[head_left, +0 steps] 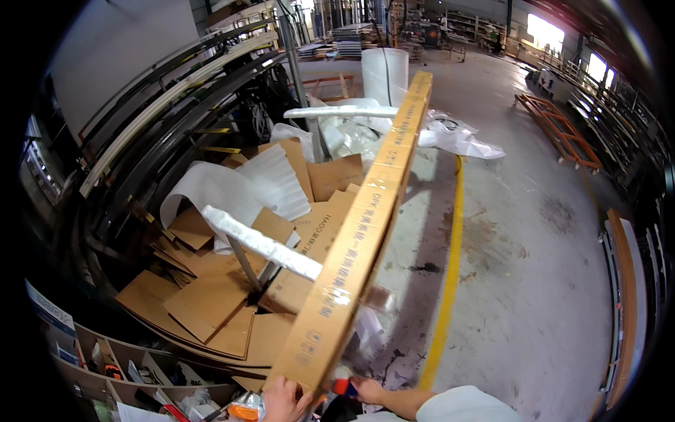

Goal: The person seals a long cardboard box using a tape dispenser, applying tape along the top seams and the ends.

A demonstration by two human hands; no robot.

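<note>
A long, narrow cardboard box [373,204] runs from right in front of me toward the far middle, with clear tape on its top. At its near end, my left hand [284,399] is closed on the box's edge, fingers bent. Just right of that end, my right hand [367,389] grips a small red-and-blue tool [343,387], whose exact kind I cannot make out. Under the box, two padded support arms wrapped in white foam, a nearer one [264,243] and a farther one [337,112], stick out to the left.
Loose cardboard sheets [211,309] and white foam sheeting [218,186] are heaped left of the box. A divided bin [133,380] with tools stands at lower left. Long profiles [176,98] fill a rack behind. A yellow line [450,281] marks the floor; an orange frame [559,130] lies far right.
</note>
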